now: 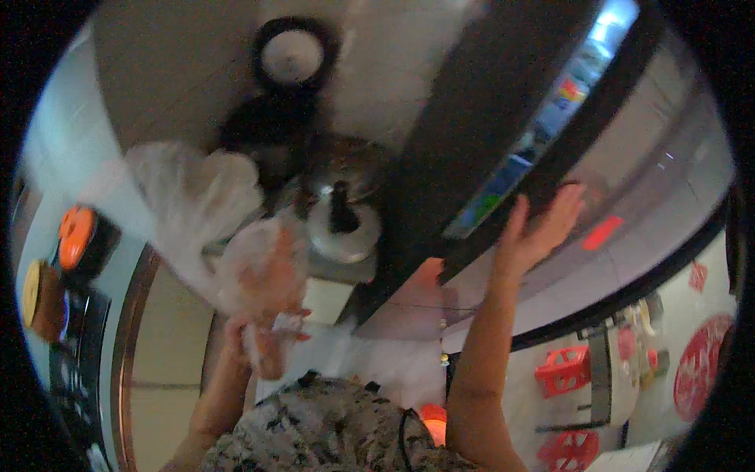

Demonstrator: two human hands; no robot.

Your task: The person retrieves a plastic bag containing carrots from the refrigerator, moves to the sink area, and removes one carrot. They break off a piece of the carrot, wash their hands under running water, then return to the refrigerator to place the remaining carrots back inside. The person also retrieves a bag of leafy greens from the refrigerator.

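Observation:
My left hand [239, 333], left of centre, grips a crumpled translucent plastic bag [262, 259]; blur hides what is inside it and how the fingers sit. A small pale piece [288, 323] shows at its lower side. My right hand [542, 227] is raised with its fingers spread and holds nothing; it is near a long bright strip with coloured patches [531, 135]. Between the hands, closer to the left, is a round metal lid with a black knob [365, 236]. Another pale, pleated plastic-like sheet [194, 189] spreads beyond the bag.
A round white thing with a dark rim [292, 56] lies at the top. On the left are an orange-topped container [78, 236], a yellow-topped container [34, 295] and a glossy black surface [88, 336]. Red plastic stools [563, 371] stand at the lower right.

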